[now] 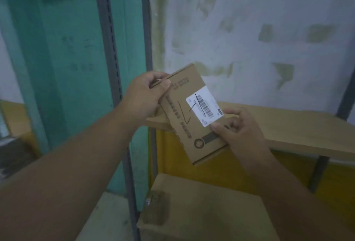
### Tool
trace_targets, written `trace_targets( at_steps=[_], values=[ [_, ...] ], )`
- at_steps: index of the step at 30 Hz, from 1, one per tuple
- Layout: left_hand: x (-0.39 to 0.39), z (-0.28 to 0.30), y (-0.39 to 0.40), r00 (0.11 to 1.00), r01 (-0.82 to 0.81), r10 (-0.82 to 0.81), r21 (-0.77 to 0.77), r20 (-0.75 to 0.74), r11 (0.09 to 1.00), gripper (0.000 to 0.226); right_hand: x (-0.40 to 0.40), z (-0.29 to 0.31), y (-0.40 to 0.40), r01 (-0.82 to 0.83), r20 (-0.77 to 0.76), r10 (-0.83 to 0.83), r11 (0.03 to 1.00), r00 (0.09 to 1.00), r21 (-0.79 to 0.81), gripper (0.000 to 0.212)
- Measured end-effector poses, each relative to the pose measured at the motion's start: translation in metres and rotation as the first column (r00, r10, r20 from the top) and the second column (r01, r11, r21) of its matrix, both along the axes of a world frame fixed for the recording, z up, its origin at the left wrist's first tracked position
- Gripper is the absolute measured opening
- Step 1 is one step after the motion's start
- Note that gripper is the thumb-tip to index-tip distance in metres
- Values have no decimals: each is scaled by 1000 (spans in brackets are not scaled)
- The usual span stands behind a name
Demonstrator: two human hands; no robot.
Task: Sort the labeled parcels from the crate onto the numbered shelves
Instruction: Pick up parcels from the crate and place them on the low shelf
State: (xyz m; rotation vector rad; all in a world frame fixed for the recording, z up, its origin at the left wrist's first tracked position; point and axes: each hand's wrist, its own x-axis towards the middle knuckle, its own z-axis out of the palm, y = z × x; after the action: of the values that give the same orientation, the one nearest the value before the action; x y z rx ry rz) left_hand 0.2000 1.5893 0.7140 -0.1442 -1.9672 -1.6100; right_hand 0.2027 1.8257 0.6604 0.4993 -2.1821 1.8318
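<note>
Parcel (189, 114) pinched between left grip (146, 94) and right grip (236, 131).

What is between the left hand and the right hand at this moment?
In the head view, the cardboard parcel lies between them: the left hand grips its upper left corner, the right hand its lower right edge beside the white label.

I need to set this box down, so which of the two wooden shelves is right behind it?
The upper shelf: the box overlaps its front edge; the lower shelf lies below.
</note>
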Motion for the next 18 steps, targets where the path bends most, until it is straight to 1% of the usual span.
trace_targets(
  at_steps=[1, 3, 4, 6, 8, 9, 10, 11, 13, 14, 15, 16, 18],
  values=[
    [8, -7, -4, 997, -67, 69, 88, -21, 994, 11, 3, -4, -4, 14, -15, -14, 1000, 1000, -18, 42],
    [27, -21, -13, 973, -204, 222, 213, -62, 956, 7, 12, -13, -15, -5, -19, 4, 999, 1000, -52, 43],
    [38, -32, -18, 962, -237, 264, 267, -70, 934, 6, 16, -16, -23, -22, -12, 21, 997, 1000, -67, 43],
    [61, -60, -27, 954, -260, 294, 347, -48, 901, 9, 23, -18, -37, -37, -11, 36, 992, 999, -119, 42],
    [79, -94, -40, 964, -258, 262, 368, 42, 893, 12, 27, -16, -51, -26, -55, 18, 988, 998, -155, 42],
    [87, -112, -48, 968, -251, 226, 357, 112, 900, 17, 27, -16, -58, -9, -83, -1, 992, 997, -123, 42],
    [95, -126, -55, 966, -235, 183, 334, 180, 913, 29, 27, -18, -64, 6, -103, -13, 998, 995, -67, 41],
    [102, -138, -64, 961, -216, 144, 314, 237, 924, 46, 27, -21, -71, 13, -115, -14, 1000, 993, -9, 41],
    [114, -156, -81, 944, -165, 83, 240, 319, 957, 88, 26, -33, -87, 10, -113, 1, 995, 994, 99, 43],
    [119, -163, -87, 934, -133, 58, 192, 352, 972, 100, 26, -39, -95, 5, -110, 13, 988, 994, 154, 47],
    [125, -171, -93, 925, -108, 39, 162, 377, 981, 100, 27, -48, -102, -4, -107, 29, 976, 994, 219, 51],
    [128, -180, -97, 911, -108, 35, 158, 410, 981, 94, 28, -56, -110, -17, -102, 48, 958, 994, 286, 56],
    [135, -204, -105, 886, -135, 11, 235, 464, 963, 80, 31, -73, -121, -57, -49, 82, 917, 995, 394, 65]
  ],
)
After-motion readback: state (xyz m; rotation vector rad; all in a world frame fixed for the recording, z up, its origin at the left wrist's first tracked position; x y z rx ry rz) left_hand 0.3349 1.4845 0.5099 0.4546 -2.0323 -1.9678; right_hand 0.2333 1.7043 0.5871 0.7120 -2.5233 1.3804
